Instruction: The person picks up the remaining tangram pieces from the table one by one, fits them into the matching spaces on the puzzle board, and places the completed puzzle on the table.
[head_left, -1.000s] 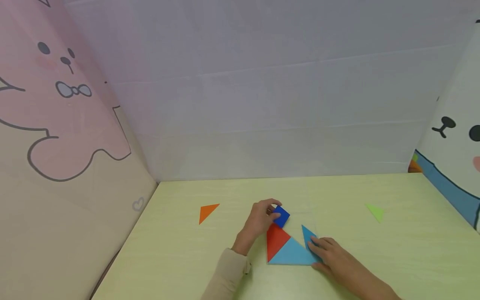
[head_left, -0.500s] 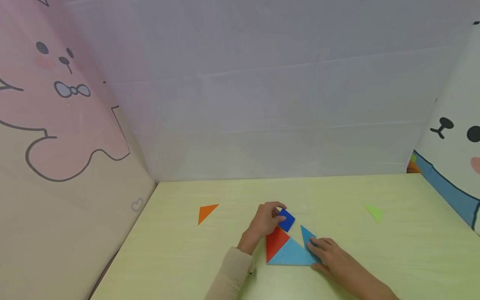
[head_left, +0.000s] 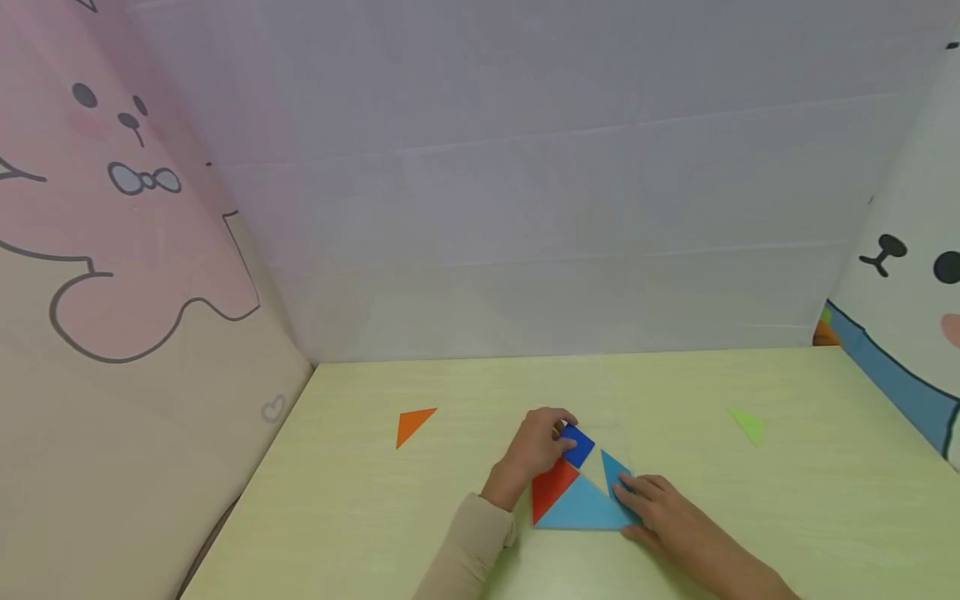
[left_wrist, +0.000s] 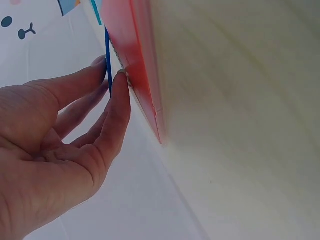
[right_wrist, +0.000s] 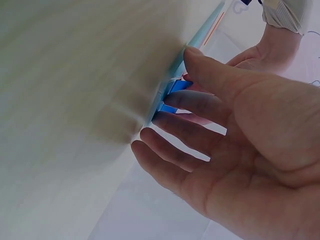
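My left hand [head_left: 534, 450] pinches a dark blue square tangram piece [head_left: 581, 450] between thumb and fingers; in the left wrist view the square shows edge-on as a thin blue strip [left_wrist: 108, 65]. Just below it lies a red triangle [head_left: 553, 490], which meets a larger light blue triangle [head_left: 581, 510] along a slanting edge. To the right stands a mid-blue triangle [head_left: 611, 473], its lower part covered by my right hand [head_left: 671, 517]. That hand's fingers rest on the mid-blue triangle, fairly straight, while its thumb lies at the light blue triangle's right corner.
An orange triangle [head_left: 412, 425] lies at the table's left and a lime green triangle [head_left: 748, 425] at its right. The pale yellow-green table [head_left: 337, 517] ends at a light wall sheet [head_left: 480, 308] behind. Printed cartoon sheets flank both sides.
My left hand has slid right and slightly toward me with the blue square, bringing it close to the gap between the red and mid-blue triangles. The right hand has hardly moved.
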